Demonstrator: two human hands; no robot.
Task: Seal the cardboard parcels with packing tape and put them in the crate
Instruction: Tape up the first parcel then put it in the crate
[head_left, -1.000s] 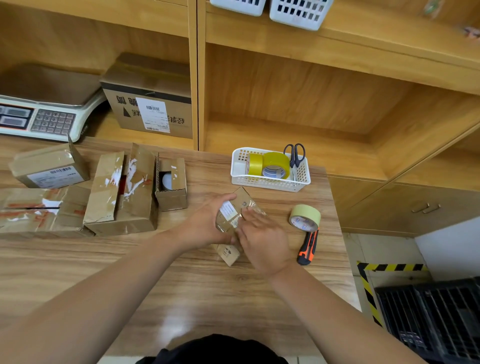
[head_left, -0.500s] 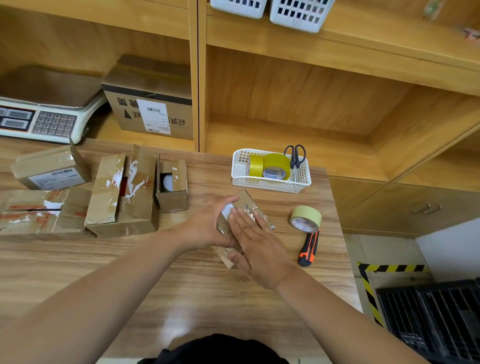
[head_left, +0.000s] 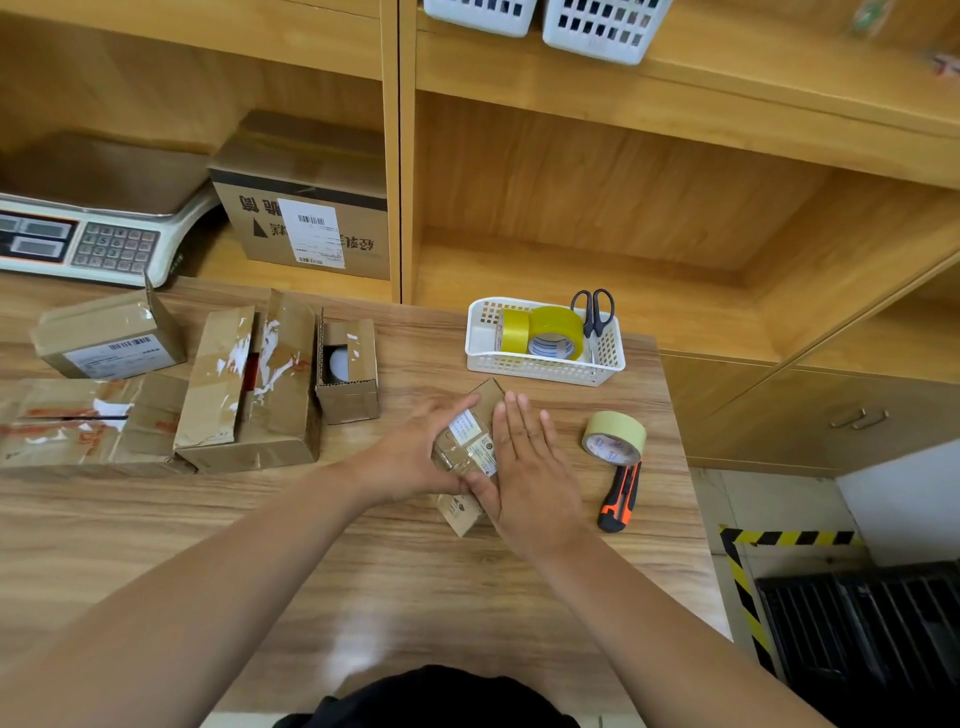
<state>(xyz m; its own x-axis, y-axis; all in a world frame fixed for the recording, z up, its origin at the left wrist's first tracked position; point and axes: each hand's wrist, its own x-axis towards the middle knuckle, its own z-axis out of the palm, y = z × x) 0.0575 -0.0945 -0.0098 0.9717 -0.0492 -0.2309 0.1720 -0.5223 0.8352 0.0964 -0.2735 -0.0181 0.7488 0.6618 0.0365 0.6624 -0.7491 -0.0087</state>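
Cardboard parcel (head_left: 487, 406) sits on the table (head_left: 363, 571); the left hand (head_left: 410, 460) grips its side to steady it while the right hand (head_left: 532, 470), fingers straight, presses on top, probably smoothing tape (head_left: 450, 454).

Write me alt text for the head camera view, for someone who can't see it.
A left hand holds a small parcel on a wooden table while the flat right hand presses its taped top. A tape roll and utility knife lie to its right, open boxes to its left, a black crate on the floor.
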